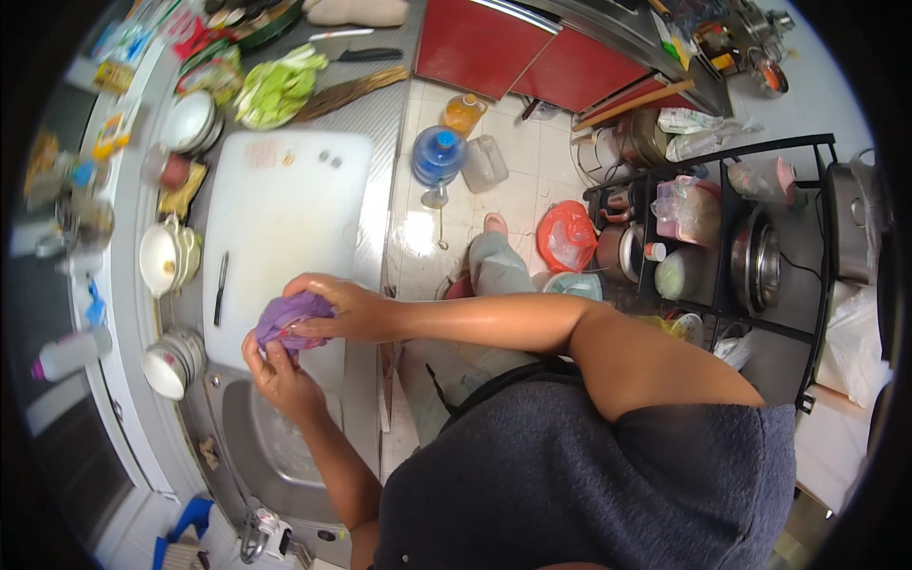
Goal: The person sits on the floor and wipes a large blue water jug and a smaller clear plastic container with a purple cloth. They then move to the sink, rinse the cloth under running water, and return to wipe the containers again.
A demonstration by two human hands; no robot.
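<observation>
A wet, bunched purple cloth is squeezed between both my hands. My right hand grips it from the upper right side, and my left hand holds it from below. Both hands glisten with moisture. Under them lies the near end of a large white cutting board, which reaches over part of the stainless-steel sink. A small knife with a dark handle rests on the board, left of the cloth.
Stacked bowls, a lettuce and a black-handled kitchen knife are on the counter. A faucet stands by the sink. On the floor are a blue water jug and a red plastic bag, near a black shelf rack.
</observation>
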